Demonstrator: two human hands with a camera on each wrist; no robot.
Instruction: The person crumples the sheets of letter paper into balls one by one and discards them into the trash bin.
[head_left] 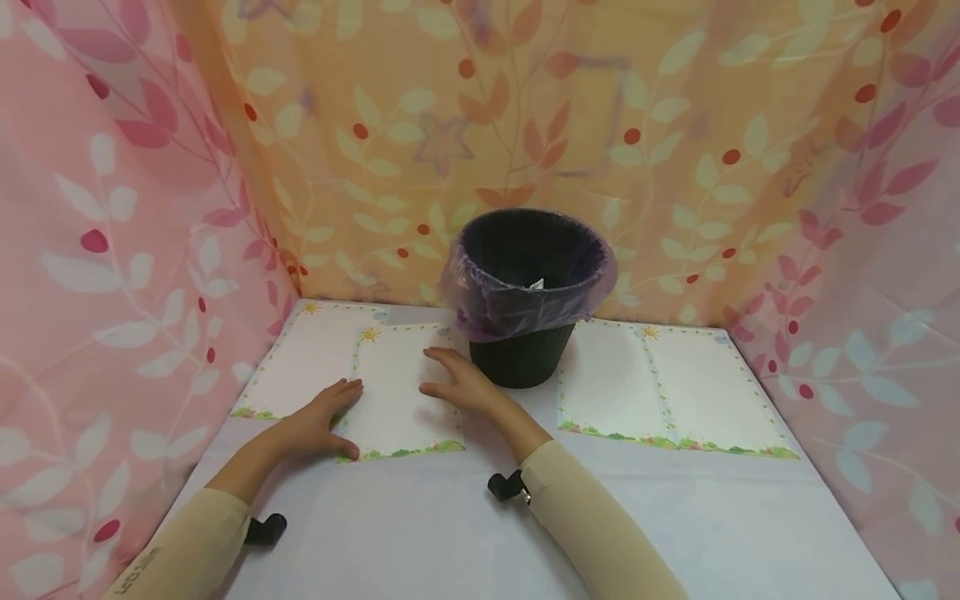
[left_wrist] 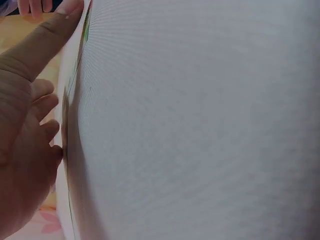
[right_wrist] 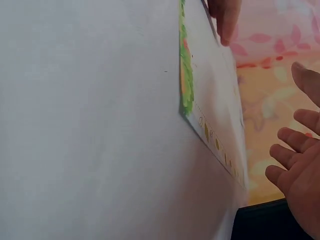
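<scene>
On the white table, a sheet of paper with a leafy printed border lies between the two hands. The left hand is at its lower left, thumb at the bottom corner and fingers spread over the left edge. The right hand hovers by its right side with fingers stretched out, holding nothing; in the right wrist view the same hand shows its palm and parted fingers. Behind the right hand stands a black bin lined with a purple bag; a small shiny scrap shows inside.
Another bordered sheet lies at the left, partly beside the first. Two more sheets, one inner and one outer, lie right of the bin. Patterned curtains enclose the table at the back and both sides.
</scene>
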